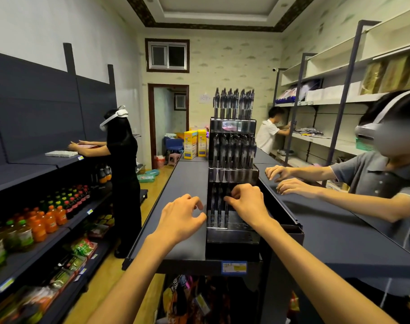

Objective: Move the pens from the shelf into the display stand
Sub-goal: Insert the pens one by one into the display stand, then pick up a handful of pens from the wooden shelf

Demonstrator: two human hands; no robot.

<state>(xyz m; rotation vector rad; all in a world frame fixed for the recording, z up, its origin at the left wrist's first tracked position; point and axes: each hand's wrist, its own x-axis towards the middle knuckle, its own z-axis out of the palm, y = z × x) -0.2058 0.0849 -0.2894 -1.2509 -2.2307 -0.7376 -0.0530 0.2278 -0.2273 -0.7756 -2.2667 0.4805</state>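
The right hand (246, 202) is reached forward with fingers curled, and a pen (227, 206) is pinched at the lowest tier of the display stand (232, 235), which is set on the dark shelf (187, 230). The left hand (180, 217) is held just beside the stand, fingers loosely curled with nothing gripped. More pens (233, 104) are stood upright in the upper tiers. A blue and yellow price label (234, 267) is fixed to the shelf edge; its writing cannot be read.
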